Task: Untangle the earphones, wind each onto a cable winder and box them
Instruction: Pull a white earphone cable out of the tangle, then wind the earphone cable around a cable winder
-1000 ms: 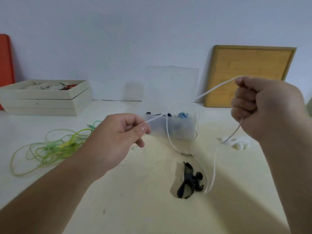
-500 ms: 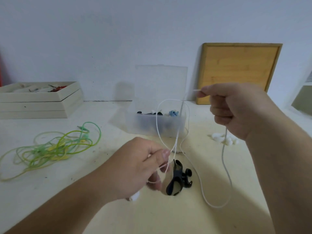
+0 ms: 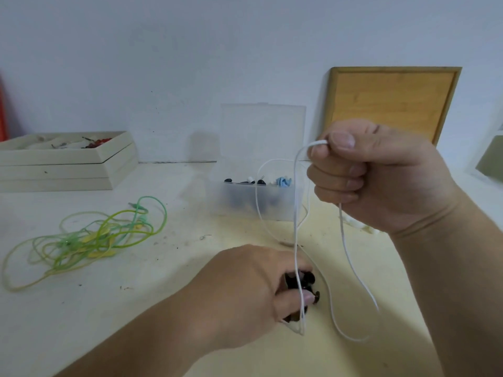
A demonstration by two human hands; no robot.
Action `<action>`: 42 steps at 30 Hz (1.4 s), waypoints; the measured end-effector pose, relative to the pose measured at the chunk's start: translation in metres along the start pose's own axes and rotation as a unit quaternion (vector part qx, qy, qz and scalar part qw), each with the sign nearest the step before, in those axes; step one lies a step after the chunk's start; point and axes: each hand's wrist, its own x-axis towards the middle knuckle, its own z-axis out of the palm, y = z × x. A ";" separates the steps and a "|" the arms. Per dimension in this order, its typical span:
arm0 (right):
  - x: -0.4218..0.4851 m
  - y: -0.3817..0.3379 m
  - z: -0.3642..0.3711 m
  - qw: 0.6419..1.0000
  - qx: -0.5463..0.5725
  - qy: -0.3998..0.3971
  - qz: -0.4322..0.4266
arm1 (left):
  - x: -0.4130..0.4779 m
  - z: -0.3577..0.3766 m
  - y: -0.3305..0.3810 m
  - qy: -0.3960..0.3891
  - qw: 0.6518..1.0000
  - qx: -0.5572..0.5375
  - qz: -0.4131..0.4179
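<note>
Your right hand has its grip fully closed on the thin white earphone cable. One end is pinched between thumb and forefinger at the top of the fist. The cord leaves the fist below and hangs in a slack loop to the table.

Your left hand is down at the table, its grip curled round the black plastic cable winder, with the thumb pinning the white cord against it. The winder is largely hidden, so which slot takes the cord cannot be told.

Finding: the step in hand appears to be anchoring the cord for the first turn. Keep the thumb firm, feed from the right under light tension, and take up the slack loop before it kinks.

Beyond stands the clear plastic box, lid up. To the left lies the tangle of green and yellow earphone cable, not yet sorted.

Against one second ago: the left hand was then raised, stretching the cord in the air, and the winder lay untouched.
</note>
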 end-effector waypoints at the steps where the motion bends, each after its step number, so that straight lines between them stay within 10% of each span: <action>1: 0.000 0.001 0.001 1.000 -0.006 0.001 0.002 | 0.000 0.000 0.000 0.009 1.000 0.013 0.001; 21: 0.017 0.033 0.026 0.928 -0.326 0.157 0.089 | 0.007 -0.025 -0.025 0.313 0.840 -0.428 -0.115; 34: 0.020 0.037 0.043 0.884 -0.396 0.232 0.088 | 0.004 -0.021 -0.023 0.246 0.905 -0.346 -0.015; 42: 0.019 0.034 0.050 0.863 -0.419 0.274 0.074 | 0.004 -0.022 -0.027 0.342 0.900 -0.269 -0.035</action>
